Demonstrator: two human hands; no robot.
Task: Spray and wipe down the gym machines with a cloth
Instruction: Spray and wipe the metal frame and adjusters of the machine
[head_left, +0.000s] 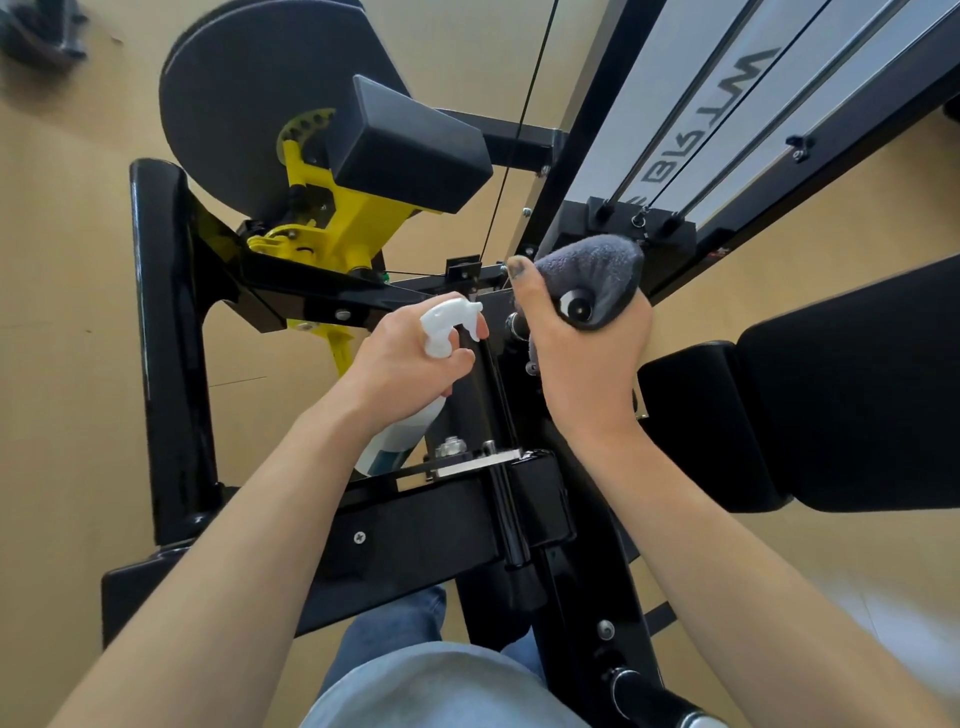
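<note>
My left hand (402, 358) grips a white spray bottle (400, 431) by its trigger head, with the nozzle pointing right toward the black frame of the gym machine (415, 525). The bottle's body hangs down behind my wrist. My right hand (587, 358) holds a bunched grey cloth (597, 275) and presses it against the machine near the foot of the weight stack (639, 223). A black adjustment post stands between my two hands.
A black roller pad (410, 150) on a yellow pivot arm (332, 234) sits at the upper left. A black seat pad (831, 410) lies to the right. Cables and guide rods run up at the top right. Tan floor surrounds the machine.
</note>
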